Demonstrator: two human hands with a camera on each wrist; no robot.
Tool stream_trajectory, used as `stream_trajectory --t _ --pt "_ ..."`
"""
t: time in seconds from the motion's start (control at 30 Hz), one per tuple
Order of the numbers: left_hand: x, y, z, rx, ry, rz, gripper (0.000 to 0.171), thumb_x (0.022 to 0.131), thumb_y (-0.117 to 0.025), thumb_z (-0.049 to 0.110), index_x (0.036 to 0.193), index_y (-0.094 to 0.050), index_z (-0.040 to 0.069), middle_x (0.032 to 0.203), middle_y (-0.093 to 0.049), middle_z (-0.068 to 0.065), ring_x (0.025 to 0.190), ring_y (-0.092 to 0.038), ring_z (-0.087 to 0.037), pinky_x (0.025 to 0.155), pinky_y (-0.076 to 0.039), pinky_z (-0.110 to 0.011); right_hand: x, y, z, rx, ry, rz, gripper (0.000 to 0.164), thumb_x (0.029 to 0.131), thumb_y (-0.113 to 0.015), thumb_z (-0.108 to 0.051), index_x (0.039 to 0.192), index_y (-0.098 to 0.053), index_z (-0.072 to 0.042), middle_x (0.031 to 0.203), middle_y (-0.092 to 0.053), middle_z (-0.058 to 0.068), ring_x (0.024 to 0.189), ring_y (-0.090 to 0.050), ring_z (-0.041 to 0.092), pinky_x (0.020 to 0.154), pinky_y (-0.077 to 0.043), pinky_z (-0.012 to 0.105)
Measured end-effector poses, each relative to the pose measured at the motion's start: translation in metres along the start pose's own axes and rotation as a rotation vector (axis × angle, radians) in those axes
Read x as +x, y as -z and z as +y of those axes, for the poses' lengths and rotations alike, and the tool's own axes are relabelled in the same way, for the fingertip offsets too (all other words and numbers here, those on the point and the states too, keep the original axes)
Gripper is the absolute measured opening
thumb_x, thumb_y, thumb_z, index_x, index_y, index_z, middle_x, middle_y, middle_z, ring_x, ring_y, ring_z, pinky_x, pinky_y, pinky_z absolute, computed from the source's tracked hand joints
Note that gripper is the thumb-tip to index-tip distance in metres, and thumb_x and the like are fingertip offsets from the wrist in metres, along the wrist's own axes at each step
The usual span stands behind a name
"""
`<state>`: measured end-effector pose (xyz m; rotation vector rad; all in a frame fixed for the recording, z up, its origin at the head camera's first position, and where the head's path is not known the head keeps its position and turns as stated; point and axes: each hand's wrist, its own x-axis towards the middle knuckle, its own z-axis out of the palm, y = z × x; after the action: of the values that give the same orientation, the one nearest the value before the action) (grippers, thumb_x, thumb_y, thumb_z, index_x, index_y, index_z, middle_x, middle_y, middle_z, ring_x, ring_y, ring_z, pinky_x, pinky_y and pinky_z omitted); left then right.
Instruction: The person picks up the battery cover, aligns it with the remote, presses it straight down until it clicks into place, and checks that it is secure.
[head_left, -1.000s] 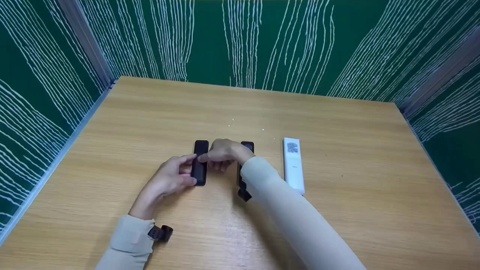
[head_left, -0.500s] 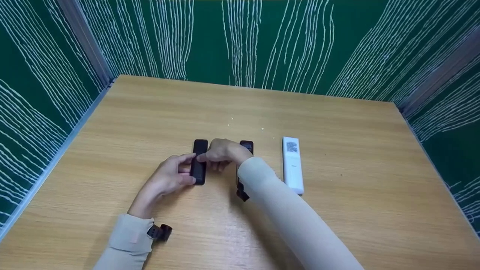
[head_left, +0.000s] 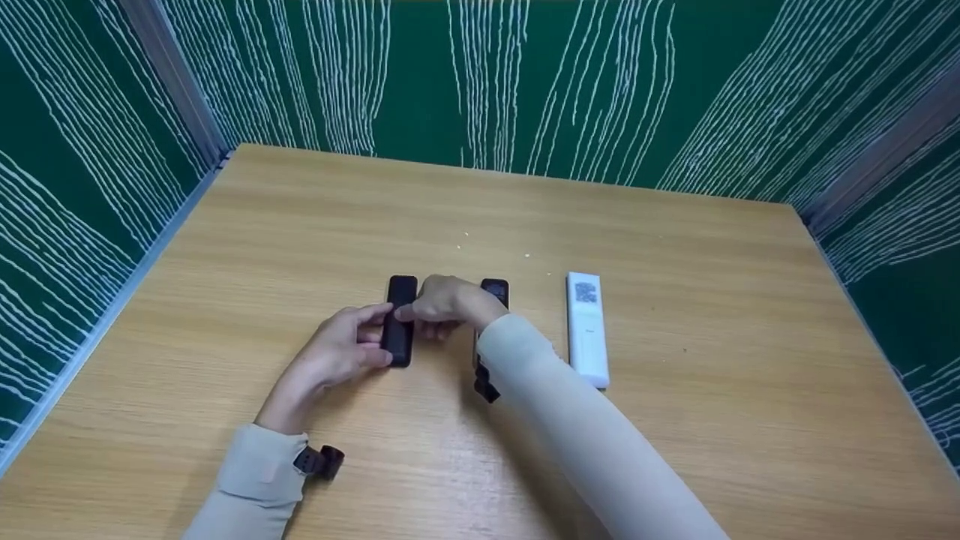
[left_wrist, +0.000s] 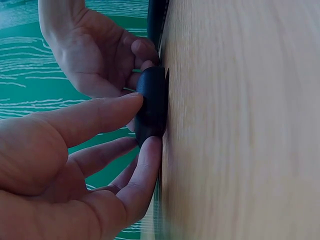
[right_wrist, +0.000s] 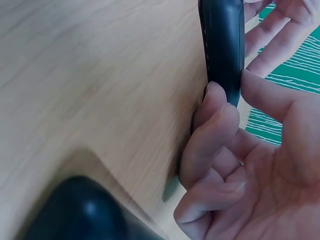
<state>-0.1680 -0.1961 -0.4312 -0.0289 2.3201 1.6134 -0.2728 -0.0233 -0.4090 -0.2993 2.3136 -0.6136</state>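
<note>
A slim black remote control (head_left: pixel 400 341), its upper side plain, lies lengthwise on the table. My left hand (head_left: pixel 341 351) holds its left side, thumb near the close end and index finger farther up the edge. From the other side my right hand (head_left: pixel 448 301) pinches it, the thumb reaching onto its upper face and the other fingers curled at its right edge. In the left wrist view the remote control (left_wrist: pixel 151 102) stands slightly tilted against the table, between thumb and fingertips. The right wrist view shows the right thumb and curled fingers on both sides of its end (right_wrist: pixel 226 55).
A second black remote control (head_left: pixel 495 289) lies partly hidden under my right forearm. Farther right is a white remote control (head_left: pixel 589 334) with a printed code patch. Small white crumbs (head_left: pixel 526 256) dot the wooden table (head_left: pixel 675 450). Green walls (head_left: pixel 420 75) with white lines border it.
</note>
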Motion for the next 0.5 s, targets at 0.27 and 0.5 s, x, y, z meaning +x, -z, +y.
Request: stream_trajectory --t 0.27,0.5 --pt "-0.0009 0.0009 0.0002 0.0 0.003 0.002 0.08 0.089 -0.07 -0.017 0.161 -0.04 0.0 0.154 -0.045 -0.028 0.132 -0.06 -0.039 0.106 -0.055 -0.037 -0.0016 -0.0014 0.0003 -0.047 0.029 0.035 0.042 0.102 -0.069 -0.048 0.09 -0.075 -0.008 0.072 -0.071 0.001 0.06 -0.065 0.014 0.062 -0.053 0.026" --pt "-0.0004 -0.0001 0.0024 -0.01 -0.004 -0.013 0.081 0.089 -0.069 -0.018 0.162 -0.04 0.001 0.154 -0.046 -0.03 0.132 -0.061 -0.039 0.106 -0.055 -0.039 -0.0043 0.0017 0.0037 -0.058 0.076 0.046 0.043 0.103 -0.067 -0.048 0.086 -0.078 -0.009 0.073 -0.071 0.001 0.06 -0.064 0.013 0.065 -0.056 0.027"
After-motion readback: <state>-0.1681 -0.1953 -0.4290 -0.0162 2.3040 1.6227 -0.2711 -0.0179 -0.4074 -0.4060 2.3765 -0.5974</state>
